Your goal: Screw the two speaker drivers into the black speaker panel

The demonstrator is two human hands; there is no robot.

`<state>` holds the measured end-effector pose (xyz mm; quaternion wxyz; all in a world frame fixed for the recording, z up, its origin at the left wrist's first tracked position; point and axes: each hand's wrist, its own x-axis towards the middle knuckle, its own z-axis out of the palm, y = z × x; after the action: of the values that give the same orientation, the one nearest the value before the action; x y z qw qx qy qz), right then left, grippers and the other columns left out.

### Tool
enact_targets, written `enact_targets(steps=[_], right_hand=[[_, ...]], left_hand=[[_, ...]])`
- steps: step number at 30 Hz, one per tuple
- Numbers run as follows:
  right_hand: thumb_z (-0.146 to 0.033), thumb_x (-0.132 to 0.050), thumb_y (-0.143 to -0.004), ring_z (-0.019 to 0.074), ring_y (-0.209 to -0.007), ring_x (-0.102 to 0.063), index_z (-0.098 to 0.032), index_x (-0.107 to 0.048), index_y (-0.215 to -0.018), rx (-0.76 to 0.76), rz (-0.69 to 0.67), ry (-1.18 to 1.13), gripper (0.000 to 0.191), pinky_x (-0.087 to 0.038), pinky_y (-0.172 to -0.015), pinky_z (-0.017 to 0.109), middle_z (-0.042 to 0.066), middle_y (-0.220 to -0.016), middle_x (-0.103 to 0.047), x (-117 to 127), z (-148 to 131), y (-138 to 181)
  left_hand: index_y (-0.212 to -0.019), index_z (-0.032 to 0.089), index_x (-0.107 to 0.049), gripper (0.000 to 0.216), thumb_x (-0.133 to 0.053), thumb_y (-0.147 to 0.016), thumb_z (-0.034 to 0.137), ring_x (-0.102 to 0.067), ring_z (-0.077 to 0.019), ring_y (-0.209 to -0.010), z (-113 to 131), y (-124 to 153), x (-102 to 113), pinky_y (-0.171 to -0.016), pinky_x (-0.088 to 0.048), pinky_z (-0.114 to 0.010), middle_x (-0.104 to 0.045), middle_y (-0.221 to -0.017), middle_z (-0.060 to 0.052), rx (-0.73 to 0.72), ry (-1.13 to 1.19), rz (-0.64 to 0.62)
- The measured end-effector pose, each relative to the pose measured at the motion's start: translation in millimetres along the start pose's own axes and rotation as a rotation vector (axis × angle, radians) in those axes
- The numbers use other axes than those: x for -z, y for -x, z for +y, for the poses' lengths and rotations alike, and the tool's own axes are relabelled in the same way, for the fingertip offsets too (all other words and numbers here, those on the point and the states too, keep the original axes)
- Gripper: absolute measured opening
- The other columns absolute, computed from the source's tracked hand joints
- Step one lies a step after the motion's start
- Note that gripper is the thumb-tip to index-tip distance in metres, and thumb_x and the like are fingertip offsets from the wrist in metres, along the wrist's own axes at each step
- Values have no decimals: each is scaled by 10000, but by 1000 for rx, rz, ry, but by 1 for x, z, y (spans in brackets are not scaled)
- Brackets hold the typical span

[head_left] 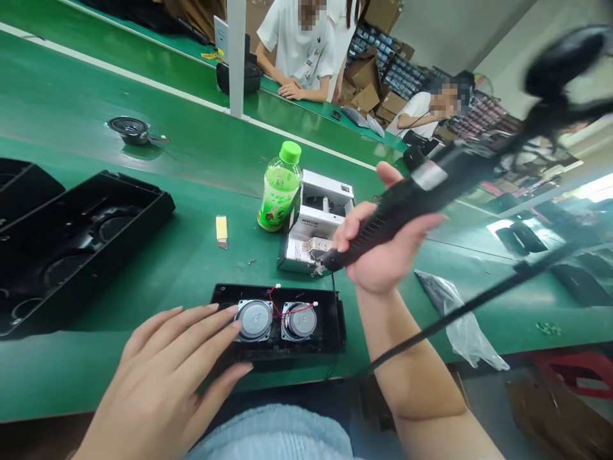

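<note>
In front of me lies a black speaker housing (328,326), its inside facing up. Two round speaker drivers sit in it, a left one (255,319) and a right one (301,321), with thin red wires (275,303) ending in white plugs. My left hand (167,364) is open, its outstretched fingertips at the edge of the left driver and housing. My right hand (383,243) is wrapped round a black electric screwdriver (387,214), tilted with its tip down left. That tip is at the front of a white-and-black screw feeder box (311,220) marked WEIXIN.
Beside the feeder stands a green-capped bottle (280,188). A yellow-and-grey block (221,231), a loose speaker (128,130) and large black housings (86,249) are leftward. A plastic bag (467,326) lies right; a black cable (460,313) crosses my forearm. People sit across the green table (191,160).
</note>
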<state>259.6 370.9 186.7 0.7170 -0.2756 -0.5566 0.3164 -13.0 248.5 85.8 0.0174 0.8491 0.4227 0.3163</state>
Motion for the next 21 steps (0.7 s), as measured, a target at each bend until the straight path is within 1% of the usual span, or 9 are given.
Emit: enact_targets(steps=[3,5,8,10,12,15,17,19,21], right_hand=[[-845,-621,-965,166,-378,-441,-322,-765,-1264,-50,47,-50,619,-408,-351,295,-45,-579,-588,-2,-36,13],[-805,-723,-938,183,-419,-497,-375,-784,-1231,-141,21,-54,524,-477,-420,328,-31,-611,-628,-5,-62,27],[-632,-775,-1002,205,-481,-557,-394,-741,-1340,-185,13,-35,415,-559,-516,387,-12,-664,-664,-9,-87,54],[-543,-736,-1061,208,-495,-585,-388,-713,-1372,-187,-23,-16,348,-585,-539,402,-11,-665,-676,-10,-92,71],[-517,-622,-1127,219,-523,-632,-395,-724,-1332,-224,-105,14,260,-603,-553,416,1,-675,-696,-9,-90,84],[-468,-541,-1164,243,-558,-673,-428,-740,-1280,-340,-176,33,234,-622,-588,451,3,-693,-715,-8,-85,90],[-450,-577,-1150,249,-548,-654,-387,-781,-1123,-413,-157,45,215,-606,-582,445,-3,-640,-683,-8,-82,88],[-478,-580,-1139,257,-554,-640,-329,-774,-881,-498,-170,91,356,-582,-576,436,10,-573,-631,-10,-81,85],[-527,-561,-1136,264,-562,-631,-297,-730,-739,-551,-212,134,489,-567,-576,437,27,-536,-597,-13,-79,83]], left_hand=[[-1384,231,-685,360,-725,-1042,338,-677,-356,-1289,-3,-2,0,-1169,-419,-589,-793,-1370,-100,-25,6,5],[-1381,227,-693,381,-752,-1022,342,-690,-347,-1282,-3,-4,0,-1171,-416,-574,-792,-1383,-94,-68,8,-10],[-1332,222,-730,333,-750,-1020,336,-711,-335,-1268,2,-7,-5,-1172,-412,-563,-783,-1411,-84,-107,31,-59],[-1295,217,-753,258,-698,-1053,289,-718,-327,-1268,7,-9,-10,-1179,-402,-569,-781,-1419,-76,-84,50,-82],[-1281,212,-764,234,-658,-1079,264,-719,-322,-1266,11,-9,-15,-1189,-392,-578,-783,-1418,-71,-51,61,-87],[-1294,207,-764,243,-645,-1091,266,-724,-316,-1244,14,-8,-19,-1189,-392,-575,-795,-1394,-68,-43,60,-76],[-1296,208,-760,243,-640,-1094,268,-724,-313,-1242,14,-8,-19,-1188,-394,-572,-799,-1388,-66,-45,64,-79],[-1292,213,-757,236,-644,-1093,272,-718,-313,-1260,14,-7,-19,-1195,-396,-573,-793,-1403,-62,-31,81,-87],[-1287,222,-757,230,-648,-1094,284,-711,-313,-1275,14,-6,-20,-1205,-397,-575,-791,-1410,-53,-6,97,-88]])
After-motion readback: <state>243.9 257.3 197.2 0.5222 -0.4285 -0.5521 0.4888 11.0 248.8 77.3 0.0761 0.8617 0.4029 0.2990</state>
